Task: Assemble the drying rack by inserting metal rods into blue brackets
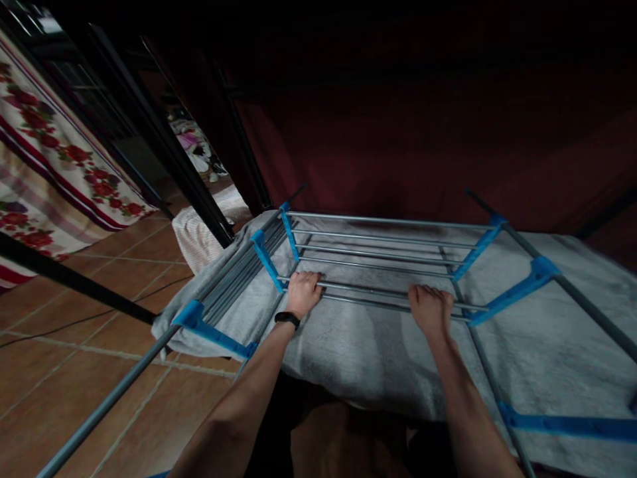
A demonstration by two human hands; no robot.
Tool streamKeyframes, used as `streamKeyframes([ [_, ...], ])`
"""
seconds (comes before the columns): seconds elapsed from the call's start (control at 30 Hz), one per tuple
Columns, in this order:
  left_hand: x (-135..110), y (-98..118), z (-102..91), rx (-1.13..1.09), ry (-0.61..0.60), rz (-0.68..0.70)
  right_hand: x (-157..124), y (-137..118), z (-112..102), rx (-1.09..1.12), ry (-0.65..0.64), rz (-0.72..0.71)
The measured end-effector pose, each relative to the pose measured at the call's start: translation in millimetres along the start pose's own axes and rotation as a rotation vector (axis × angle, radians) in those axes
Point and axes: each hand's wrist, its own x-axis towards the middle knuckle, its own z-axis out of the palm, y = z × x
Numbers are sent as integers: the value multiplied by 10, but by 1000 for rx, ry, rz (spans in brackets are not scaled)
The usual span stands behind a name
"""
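Note:
A folding drying rack (378, 245) with grey metal rods and blue plastic joints stands in front of me. A grey towel (378, 345) is draped over it and hangs down its near side. My left hand (302, 292), with a black band on the wrist, has its fingers curled over the towel's edge at a rod. Further right, my right hand (430, 307) grips the same towel edge over the rods with bent fingers. Both forearms reach forward from below.
A brown tiled floor (74, 358) lies to the left. A flowered cloth (54, 166) hangs at the far left beside black metal bars (164, 146). A dark red curtain (423, 133) fills the background. A striped towel (199, 232) lies beyond the rack's left wing (219, 312).

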Motion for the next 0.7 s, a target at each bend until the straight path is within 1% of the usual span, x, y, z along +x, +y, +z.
streamKeyframes([
  [0.1,24,13,-53,29,-56,-2,-1,-49,8,13,36,23],
  [0.2,52,37,-117,45,-96,4,-20,-132,-21,63,35,13],
  [0.33,92,79,-200,67,-151,4,-57,-264,-63,161,18,-46],
  [0.47,167,61,-317,97,-260,47,-94,-339,-65,186,1,-112],
  [0.53,251,28,-431,101,-314,98,-108,-342,-61,189,-8,-124],
  [0.63,474,-13,-718,58,-426,280,-115,-325,-56,195,-13,-137],
  [0.67,575,-23,-848,31,-425,349,-114,-319,-53,194,-14,-140],
  [0.7,685,-36,-993,8,-354,381,-113,-313,-49,191,-16,-142],
])
